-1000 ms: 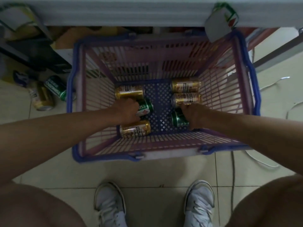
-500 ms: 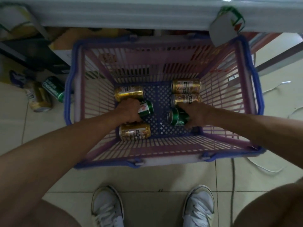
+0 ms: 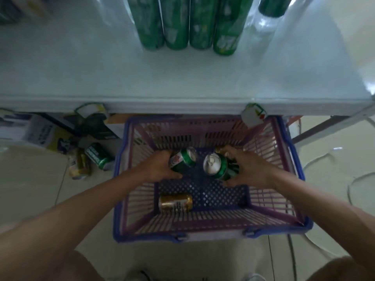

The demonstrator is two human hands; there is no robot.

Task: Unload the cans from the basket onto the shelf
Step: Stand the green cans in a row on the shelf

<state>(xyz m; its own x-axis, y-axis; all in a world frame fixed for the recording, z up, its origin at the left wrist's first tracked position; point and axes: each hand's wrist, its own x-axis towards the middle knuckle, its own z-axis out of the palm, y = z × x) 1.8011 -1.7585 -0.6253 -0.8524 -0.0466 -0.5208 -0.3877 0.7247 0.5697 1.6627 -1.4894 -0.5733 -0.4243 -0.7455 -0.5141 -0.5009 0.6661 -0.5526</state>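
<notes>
Shelf [image 3: 81, 74]: pale surface directly beyond the basket, carrying a row of green cans [image 3: 188, 23] at its far side
Basket [image 3: 119, 179]: pink slatted walls, blue rim and blue mesh floor, standing on the tiled floor [image 3: 36, 189] just in front of the shelf edge
Left hand [image 3: 160, 167]: inside the basket, its grip closed around a green can [image 3: 183, 160] held tilted above the basket floor
Right hand [image 3: 249, 169]: inside the basket, its grip closed around a second green can [image 3: 219, 166], silver top turned up
Gold can [image 3: 175, 202]: lying on its side on the basket floor, near corner, apart from both hands
Loose cans [image 3: 89, 161]: on the tiles just left of the basket
</notes>
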